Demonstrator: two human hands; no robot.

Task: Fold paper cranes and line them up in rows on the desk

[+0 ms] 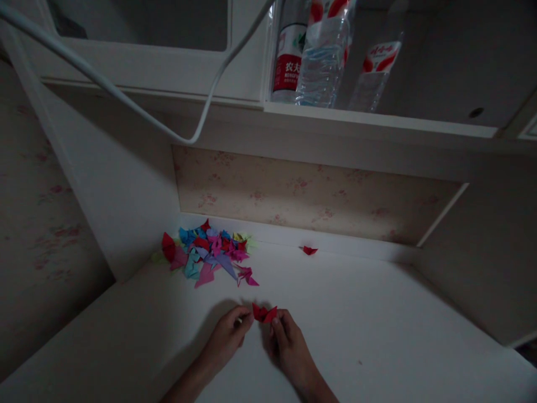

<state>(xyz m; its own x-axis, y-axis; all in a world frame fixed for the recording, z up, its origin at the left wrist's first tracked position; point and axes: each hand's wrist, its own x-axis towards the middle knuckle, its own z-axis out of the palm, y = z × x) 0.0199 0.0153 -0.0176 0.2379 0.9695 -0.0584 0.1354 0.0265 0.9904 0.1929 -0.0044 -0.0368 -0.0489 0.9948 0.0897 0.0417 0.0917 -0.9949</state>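
A red origami crane (264, 314), its wing-like points spread to both sides, is held just above the white desk (356, 313). My right hand (289, 338) pinches its right end between thumb and fingers. At its left end, the thumb and forefinger of my left hand (232, 330) are closed against the paper, and the fingertips hide the part they grip. Beyond my hands on the left lies a pile of folded paper cranes (213, 249) in red, blue, pink, purple and yellow-green. Another small red paper crane (310, 251) rests alone near the back of the desk.
Above the desk, a shelf (377, 124) holds several clear plastic bottles (323, 61). A thick white cable (138, 109) hangs down in front of the cabinet. Flowered wallpaper (306, 190) covers the back wall, with side panels (117, 184) at left and right.
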